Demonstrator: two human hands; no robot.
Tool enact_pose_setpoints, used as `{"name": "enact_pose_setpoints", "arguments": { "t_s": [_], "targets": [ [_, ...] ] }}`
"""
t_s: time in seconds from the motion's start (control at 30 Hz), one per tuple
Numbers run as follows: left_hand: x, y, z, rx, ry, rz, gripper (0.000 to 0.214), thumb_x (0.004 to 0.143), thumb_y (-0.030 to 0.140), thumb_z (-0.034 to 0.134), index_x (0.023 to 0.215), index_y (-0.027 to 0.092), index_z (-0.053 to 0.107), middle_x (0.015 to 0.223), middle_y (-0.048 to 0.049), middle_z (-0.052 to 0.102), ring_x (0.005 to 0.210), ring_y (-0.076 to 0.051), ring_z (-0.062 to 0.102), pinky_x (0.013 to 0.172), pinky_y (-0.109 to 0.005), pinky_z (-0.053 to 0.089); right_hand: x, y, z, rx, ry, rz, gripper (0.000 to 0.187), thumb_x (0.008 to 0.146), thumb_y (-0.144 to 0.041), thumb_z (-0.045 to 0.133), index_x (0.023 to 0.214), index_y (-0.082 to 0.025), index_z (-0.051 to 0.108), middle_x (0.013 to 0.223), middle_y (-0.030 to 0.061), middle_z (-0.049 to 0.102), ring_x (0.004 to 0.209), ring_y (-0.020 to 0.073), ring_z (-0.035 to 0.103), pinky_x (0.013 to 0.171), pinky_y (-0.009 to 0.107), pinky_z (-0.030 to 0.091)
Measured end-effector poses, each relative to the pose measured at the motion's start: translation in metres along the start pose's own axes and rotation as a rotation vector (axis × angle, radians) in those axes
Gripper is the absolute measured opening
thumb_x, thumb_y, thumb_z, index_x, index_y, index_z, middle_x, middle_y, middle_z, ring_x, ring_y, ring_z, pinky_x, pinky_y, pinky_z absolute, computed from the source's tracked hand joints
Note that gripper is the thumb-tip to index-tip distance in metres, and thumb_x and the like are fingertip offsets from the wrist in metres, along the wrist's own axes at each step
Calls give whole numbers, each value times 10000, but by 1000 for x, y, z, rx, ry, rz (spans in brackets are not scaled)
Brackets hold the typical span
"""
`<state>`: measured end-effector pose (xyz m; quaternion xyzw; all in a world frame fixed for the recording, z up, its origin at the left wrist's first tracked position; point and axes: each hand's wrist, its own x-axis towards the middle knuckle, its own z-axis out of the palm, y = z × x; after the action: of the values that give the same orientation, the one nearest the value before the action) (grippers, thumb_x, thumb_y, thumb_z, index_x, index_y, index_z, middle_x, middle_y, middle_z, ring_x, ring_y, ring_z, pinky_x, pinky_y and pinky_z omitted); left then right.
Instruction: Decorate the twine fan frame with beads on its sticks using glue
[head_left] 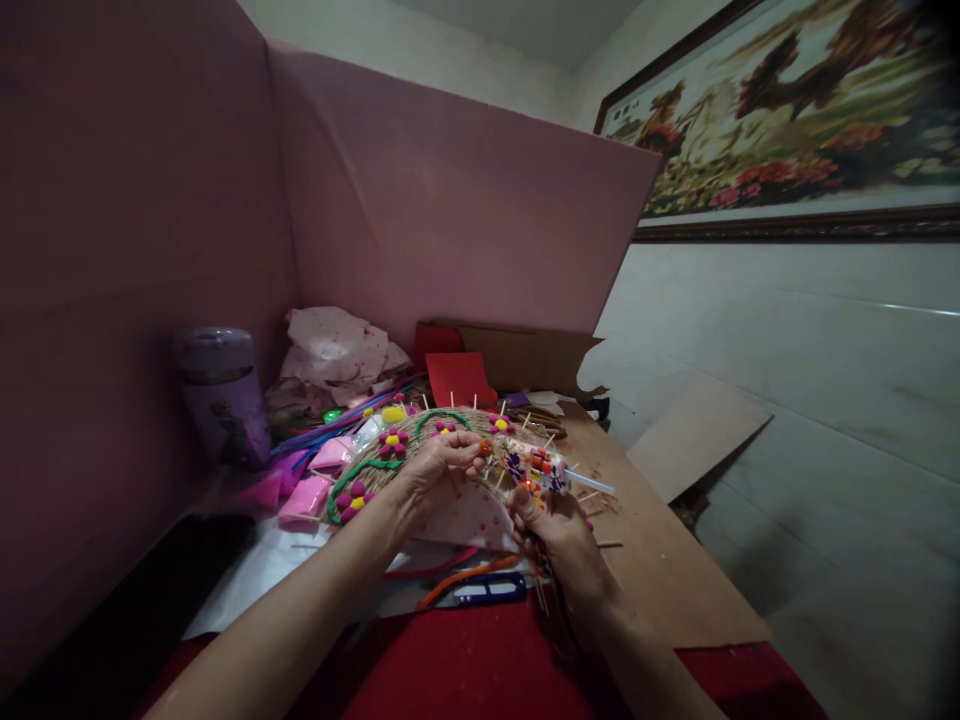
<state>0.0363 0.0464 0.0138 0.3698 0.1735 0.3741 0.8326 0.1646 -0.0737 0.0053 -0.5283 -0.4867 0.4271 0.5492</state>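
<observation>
The right hand (pixel 555 545) clamps one flower-patterned glue gun (pixel 551 470); the left hand (pixel 446 462) pinches its fingertips together beside the nozzle (pixel 487 449). At ten o'clock, at least four round-petalled flowers (pixel 392 441) dot coarse twine (pixel 384 478).

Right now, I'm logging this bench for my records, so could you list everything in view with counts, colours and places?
Glue gun: one, multicoloured floral, in right hand
Twine base: one, brown, centre
Flowers: at least four, purple and yellow, on base
Green strips: two, green, on base
Sticks: many, pale, around base
Cutter: one, blue, front
Orange strip: one, orange, by cutter
Packets: several, pink, left
Cup: one, purple, far left
Red card: one, red, behind base
Cardboard: one sheet, brown, right
Panels: two, pink, left and behind
Picture: one, multicoloured, right wall
Cloth: one, red, front
Left hand: one, bare, near gun's tip
Right hand: one, bare, gripping gun
</observation>
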Motion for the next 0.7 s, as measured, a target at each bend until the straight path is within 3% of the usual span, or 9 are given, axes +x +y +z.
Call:
{"name": "enact_pose_setpoints", "arguments": {
  "t_s": [0.53, 0.7],
  "targets": [
    [0, 0, -1, 37, 40, 7, 120, 612, -24, 615, 690, 63, 590, 610, -38, 567, 493, -73, 535, 436, -146, 406, -1, 1, -1, -52, -11, -13, 433, 757, -561, 543, 598, -163, 486, 463, -52, 414, 363, 49, 358, 330, 167, 284],
    [2, -1, -4, 1, 44, -13, 112, 634, -21, 598, 702, 68, 589, 641, -51, 586, 492, -76, 540, 432, -152, 406, -4, -6, -1, 106, 17, 13, 382, 714, -544, 606, 729, -173, 515, 521, -63, 412, 390, 42, 343, 325, 150, 300]
  ]
}}
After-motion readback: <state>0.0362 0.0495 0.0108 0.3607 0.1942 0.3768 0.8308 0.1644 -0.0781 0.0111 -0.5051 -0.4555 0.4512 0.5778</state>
